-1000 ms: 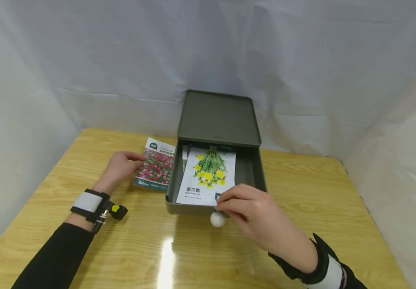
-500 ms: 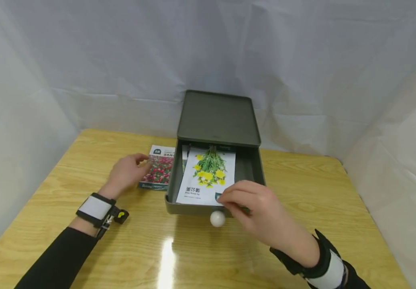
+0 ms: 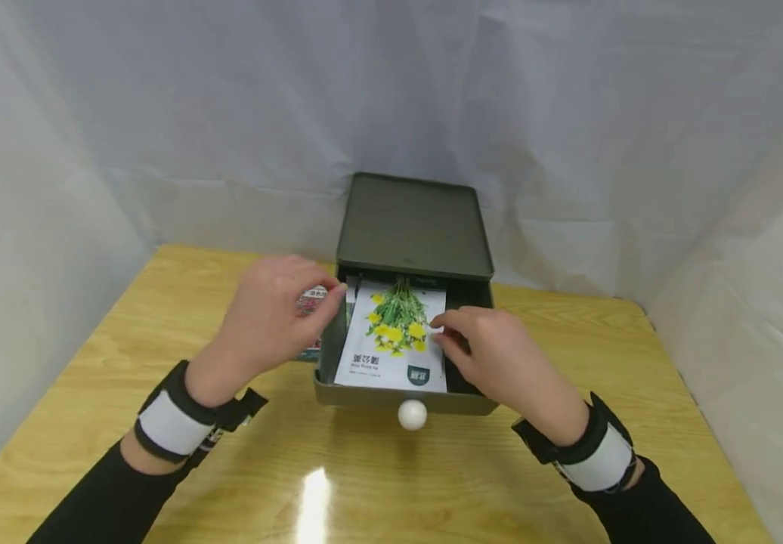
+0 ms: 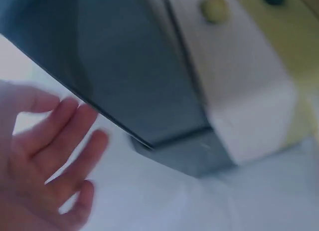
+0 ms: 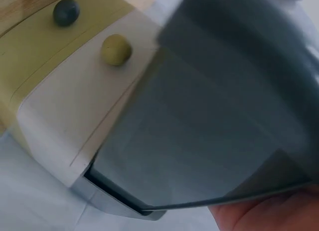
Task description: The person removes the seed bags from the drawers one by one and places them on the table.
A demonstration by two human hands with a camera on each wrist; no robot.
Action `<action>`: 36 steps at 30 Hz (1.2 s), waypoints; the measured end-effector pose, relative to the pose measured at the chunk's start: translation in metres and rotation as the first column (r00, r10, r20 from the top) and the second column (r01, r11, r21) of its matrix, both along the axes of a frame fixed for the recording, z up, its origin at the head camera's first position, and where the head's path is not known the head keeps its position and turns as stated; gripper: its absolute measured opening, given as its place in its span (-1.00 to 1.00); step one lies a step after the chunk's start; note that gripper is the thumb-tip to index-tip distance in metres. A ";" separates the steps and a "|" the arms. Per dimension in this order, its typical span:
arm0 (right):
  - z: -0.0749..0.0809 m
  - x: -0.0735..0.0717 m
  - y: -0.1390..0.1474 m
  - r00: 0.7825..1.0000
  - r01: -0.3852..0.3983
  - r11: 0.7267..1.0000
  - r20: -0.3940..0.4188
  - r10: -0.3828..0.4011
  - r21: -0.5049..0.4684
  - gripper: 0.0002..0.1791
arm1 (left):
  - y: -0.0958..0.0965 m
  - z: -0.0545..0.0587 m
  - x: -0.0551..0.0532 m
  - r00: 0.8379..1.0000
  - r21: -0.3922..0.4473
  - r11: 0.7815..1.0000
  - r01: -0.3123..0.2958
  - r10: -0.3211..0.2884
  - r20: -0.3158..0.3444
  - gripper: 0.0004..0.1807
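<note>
Since half a second ago, the left hand (image 3: 276, 317) has been crossing to the grey drawer's (image 3: 357, 394) left rim, while the right hand (image 3: 493, 355) has been shifting back from the front rim to the right edge of the dandelion seed packet (image 3: 391, 336). Left fingers are bending loosely, spread apart; the right thumb and index finger are nearly meeting, though I cannot tell whether they are pinching the packet. That packet is lying inside the drawer, its lettered end toward the front rim, with another packet's edge (image 3: 351, 296) showing at its left. Outside the drawer's left wall, the pink-flower seed packet (image 3: 308, 302) is lying on the table (image 3: 391, 491), mostly hidden. A white knob (image 3: 413, 415) is projecting from the drawer front. Behind, the unit's grey top (image 3: 415, 227) is sitting near the table's back edge, before white cloth (image 3: 228, 113).
</note>
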State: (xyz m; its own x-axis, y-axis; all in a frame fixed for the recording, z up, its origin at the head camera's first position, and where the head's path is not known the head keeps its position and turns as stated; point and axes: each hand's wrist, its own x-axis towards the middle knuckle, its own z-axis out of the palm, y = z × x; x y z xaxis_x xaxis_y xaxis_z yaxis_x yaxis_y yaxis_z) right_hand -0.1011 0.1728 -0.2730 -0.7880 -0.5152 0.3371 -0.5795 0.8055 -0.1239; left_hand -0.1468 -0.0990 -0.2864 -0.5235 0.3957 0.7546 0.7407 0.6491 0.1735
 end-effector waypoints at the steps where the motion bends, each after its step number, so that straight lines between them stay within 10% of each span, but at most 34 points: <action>1: 0.000 -0.001 0.000 1.000 0.002 1.000 0.002 -0.002 0.010 -0.85 | 0.005 0.005 0.004 1.000 -0.067 0.998 0.006 -0.007 -0.009 -0.76; 7: -0.003 -0.005 0.001 1.000 0.003 0.998 0.001 -0.003 0.064 -0.89 | 0.026 0.021 0.016 0.996 -0.457 0.889 -0.035 0.067 0.054 -0.57; 12: -0.004 -0.006 -0.001 1.000 -0.012 0.995 -0.015 0.014 0.094 -0.91 | 0.031 0.021 0.017 0.991 -0.553 0.831 -0.062 0.115 0.062 -0.49; 25: -0.007 -0.004 -0.003 0.996 0.057 0.997 -0.073 -0.060 -0.047 -0.86 | 0.032 0.018 0.021 0.990 -0.340 0.938 -0.064 0.104 0.098 -0.71; 36: -0.001 0.015 0.003 0.989 0.018 0.940 -0.133 -0.068 -0.340 -0.85 | 0.026 0.021 0.042 0.935 -0.107 0.988 -0.114 0.143 0.324 -0.65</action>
